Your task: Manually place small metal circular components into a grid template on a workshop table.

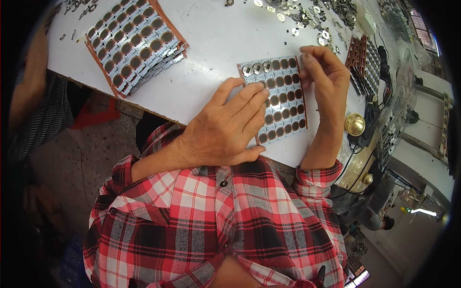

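Note:
A panel of circuit boards [286, 111] lies on the white table in front of me, with rows of dark round spots and silvery metal pieces [257, 68] on several places in its far row. My left hand [223, 122] rests over the panel's left side. Its fingers are stretched out, their tips touching the boards, and they cover part of the left columns. Beside the panel's far right corner is my right hand [329, 79], thumb and index finger pinched close together. Whatever is between those fingertips is too small to make out.
A stack of similar panels [132, 41] stands at the far left by the table edge. Loose metal pieces [307, 17] are scattered at the back. More panels [365, 62] lean at the right, near a brass-coloured dome [355, 124] and cables. Another person's arm [31, 81] is at the left.

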Demonstrator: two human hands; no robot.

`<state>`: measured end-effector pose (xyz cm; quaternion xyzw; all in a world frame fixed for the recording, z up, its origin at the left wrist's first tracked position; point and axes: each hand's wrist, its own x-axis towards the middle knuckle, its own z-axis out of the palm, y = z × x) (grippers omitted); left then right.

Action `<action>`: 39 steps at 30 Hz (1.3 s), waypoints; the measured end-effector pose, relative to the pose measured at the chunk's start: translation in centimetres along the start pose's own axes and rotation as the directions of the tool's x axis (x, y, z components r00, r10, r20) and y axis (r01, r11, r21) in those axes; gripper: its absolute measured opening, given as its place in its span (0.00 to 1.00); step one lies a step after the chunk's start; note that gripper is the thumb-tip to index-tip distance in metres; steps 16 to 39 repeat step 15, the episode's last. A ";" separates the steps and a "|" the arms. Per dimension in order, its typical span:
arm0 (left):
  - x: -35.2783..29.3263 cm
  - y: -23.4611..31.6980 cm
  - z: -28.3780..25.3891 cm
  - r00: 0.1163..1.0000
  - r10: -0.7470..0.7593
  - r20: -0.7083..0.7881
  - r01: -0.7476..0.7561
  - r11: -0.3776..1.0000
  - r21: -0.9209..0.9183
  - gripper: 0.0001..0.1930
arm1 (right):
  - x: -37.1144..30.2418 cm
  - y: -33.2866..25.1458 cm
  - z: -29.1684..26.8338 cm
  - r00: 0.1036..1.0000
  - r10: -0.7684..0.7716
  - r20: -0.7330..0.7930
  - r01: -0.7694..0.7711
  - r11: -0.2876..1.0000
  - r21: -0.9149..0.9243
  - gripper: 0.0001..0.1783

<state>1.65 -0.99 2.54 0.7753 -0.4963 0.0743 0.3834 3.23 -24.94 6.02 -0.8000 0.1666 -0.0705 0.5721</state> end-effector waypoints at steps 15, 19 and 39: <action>-0.2 0.0 0.1 1.000 -0.004 0.023 0.004 1.000 0.015 0.36 | -1.2 0.3 1.8 0.969 -0.117 0.216 0.149 0.979 -0.138 0.08; -0.2 0.0 0.1 1.000 -0.004 0.023 0.004 1.000 0.015 0.36 | -1.2 0.3 1.8 0.969 -0.117 0.216 0.149 0.979 -0.138 0.08; -0.2 0.0 0.1 1.000 -0.004 0.023 0.004 1.000 0.015 0.36 | -1.2 0.3 1.8 0.969 -0.117 0.216 0.149 0.979 -0.138 0.08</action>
